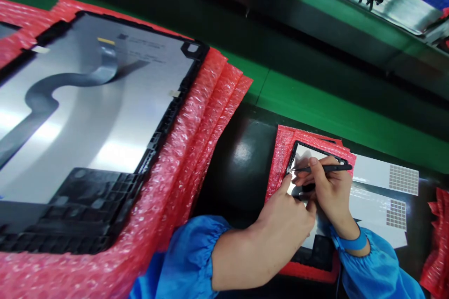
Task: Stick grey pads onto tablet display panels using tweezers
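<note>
My right hand (333, 191) pinches a pair of black tweezers (331, 167), their thin tip pointing left at the upper left edge of a tablet screen panel (321, 224). This panel has a silvery back and a black frame, and it lies on red bubble wrap (275, 173). My left hand (286, 217) rests over the panel, index finger stretched to its left edge close to the tweezer tip, the thumb apart. Both hands cover much of the panel's middle. Whether the tip grips anything is too small to tell.
On the left, a larger-looking screen panel (140, 103) with a grey ribbon cable (70, 79) lies on stacked red bubble wrap sheets (196, 149). White sheets with small grid labels (403, 180) lie right of my hands. A raised shelf (403, 9) holds black parts.
</note>
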`<action>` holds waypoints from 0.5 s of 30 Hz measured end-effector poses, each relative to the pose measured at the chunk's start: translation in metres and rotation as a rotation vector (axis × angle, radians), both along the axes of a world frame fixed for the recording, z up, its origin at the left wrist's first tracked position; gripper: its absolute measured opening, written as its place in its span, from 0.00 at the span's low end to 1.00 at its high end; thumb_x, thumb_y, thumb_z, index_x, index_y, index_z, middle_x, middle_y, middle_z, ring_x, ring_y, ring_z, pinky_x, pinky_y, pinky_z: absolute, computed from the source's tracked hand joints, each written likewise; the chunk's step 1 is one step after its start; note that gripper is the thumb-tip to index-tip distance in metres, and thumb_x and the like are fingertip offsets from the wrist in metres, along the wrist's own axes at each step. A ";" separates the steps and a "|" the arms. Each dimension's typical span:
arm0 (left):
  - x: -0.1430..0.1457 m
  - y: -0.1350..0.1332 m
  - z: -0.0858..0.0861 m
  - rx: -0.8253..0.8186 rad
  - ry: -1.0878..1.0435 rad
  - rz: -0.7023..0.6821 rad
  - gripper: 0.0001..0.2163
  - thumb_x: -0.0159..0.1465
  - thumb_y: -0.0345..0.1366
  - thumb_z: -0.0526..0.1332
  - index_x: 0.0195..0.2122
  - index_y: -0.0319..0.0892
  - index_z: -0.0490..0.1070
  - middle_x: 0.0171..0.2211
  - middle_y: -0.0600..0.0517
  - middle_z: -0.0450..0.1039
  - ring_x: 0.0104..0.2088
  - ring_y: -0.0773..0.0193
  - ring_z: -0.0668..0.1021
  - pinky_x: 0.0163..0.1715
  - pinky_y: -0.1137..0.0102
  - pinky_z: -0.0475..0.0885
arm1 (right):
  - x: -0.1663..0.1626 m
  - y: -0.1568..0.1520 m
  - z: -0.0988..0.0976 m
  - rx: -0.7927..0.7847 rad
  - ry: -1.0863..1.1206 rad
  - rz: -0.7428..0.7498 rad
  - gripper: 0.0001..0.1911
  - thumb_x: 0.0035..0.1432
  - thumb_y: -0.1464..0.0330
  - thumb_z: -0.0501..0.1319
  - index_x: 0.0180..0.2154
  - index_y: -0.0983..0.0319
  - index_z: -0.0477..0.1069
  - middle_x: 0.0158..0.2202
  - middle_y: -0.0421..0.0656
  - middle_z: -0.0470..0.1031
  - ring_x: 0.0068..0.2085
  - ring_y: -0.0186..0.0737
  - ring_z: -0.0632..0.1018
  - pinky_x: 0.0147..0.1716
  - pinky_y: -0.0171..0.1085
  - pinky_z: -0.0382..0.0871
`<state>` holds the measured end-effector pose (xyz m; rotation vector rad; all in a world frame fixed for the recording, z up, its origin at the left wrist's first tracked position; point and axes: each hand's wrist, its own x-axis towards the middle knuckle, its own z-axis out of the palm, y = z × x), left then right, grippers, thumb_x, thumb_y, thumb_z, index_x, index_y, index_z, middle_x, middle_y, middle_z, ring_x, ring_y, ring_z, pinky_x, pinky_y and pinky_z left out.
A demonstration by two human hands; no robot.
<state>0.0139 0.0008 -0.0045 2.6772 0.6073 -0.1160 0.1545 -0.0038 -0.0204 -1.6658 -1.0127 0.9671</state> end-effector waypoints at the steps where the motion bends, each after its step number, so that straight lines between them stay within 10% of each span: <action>1: -0.001 0.001 -0.001 0.000 -0.004 0.000 0.22 0.66 0.47 0.68 0.54 0.34 0.79 0.29 0.46 0.85 0.26 0.52 0.84 0.63 0.48 0.66 | 0.000 0.000 0.000 0.001 0.000 0.007 0.19 0.67 0.53 0.69 0.32 0.59 0.70 0.23 0.40 0.82 0.20 0.40 0.83 0.17 0.33 0.77; 15: -0.012 0.015 -0.006 -0.021 -0.175 -0.002 0.33 0.60 0.60 0.71 0.54 0.36 0.78 0.41 0.39 0.85 0.47 0.43 0.85 0.66 0.48 0.65 | 0.005 -0.002 0.000 0.066 0.148 -0.072 0.21 0.64 0.49 0.69 0.33 0.59 0.70 0.23 0.40 0.81 0.20 0.41 0.82 0.19 0.35 0.79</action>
